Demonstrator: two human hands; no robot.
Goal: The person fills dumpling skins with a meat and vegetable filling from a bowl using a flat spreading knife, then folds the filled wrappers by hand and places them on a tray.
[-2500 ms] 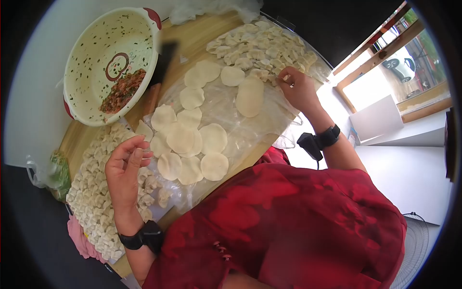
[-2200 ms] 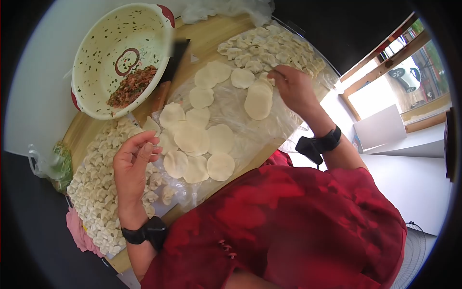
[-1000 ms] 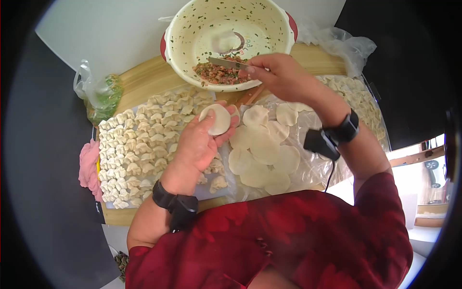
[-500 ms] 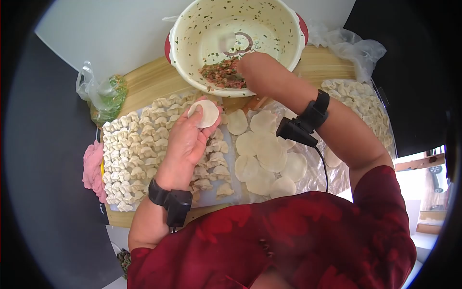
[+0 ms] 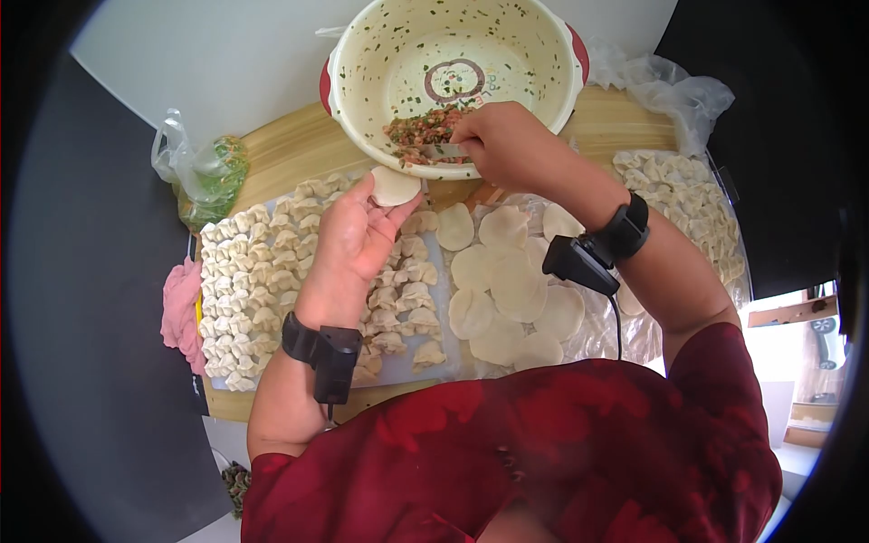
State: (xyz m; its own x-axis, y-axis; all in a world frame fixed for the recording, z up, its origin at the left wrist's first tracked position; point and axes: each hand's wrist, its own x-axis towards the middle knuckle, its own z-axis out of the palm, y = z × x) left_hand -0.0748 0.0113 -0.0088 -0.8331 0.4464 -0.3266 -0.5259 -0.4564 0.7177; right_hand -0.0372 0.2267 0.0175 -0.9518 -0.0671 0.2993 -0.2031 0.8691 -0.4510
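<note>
My left hand (image 5: 360,233) holds a round dumpling wrapper (image 5: 396,187) on its fingers, thumb at the wrapper's edge, just below the rim of the big cream basin (image 5: 362,145). Reaching over that rim, my right hand (image 5: 501,138) is closed round a small flat-ended utensil (image 5: 442,151) whose tip is in the meat filling (image 5: 418,132); its handle is hidden in the fist. Below my right forearm, loose dumpling wrappers (image 5: 507,281) overlap on plastic film. Rows of folded dumplings (image 5: 262,281) lie on a board beneath and left of my left hand.
More folded dumplings (image 5: 674,195) cover a tray on the right. A plastic bag with green contents (image 5: 215,181) stands at the back left, above a pink cloth (image 5: 183,312). A crumpled clear bag (image 5: 679,95) lies at the back right.
My left hand has moved up with the wrapper, closer to the basin. My right hand has shifted right and turned, so the utensil's end now shows in the filling.
</note>
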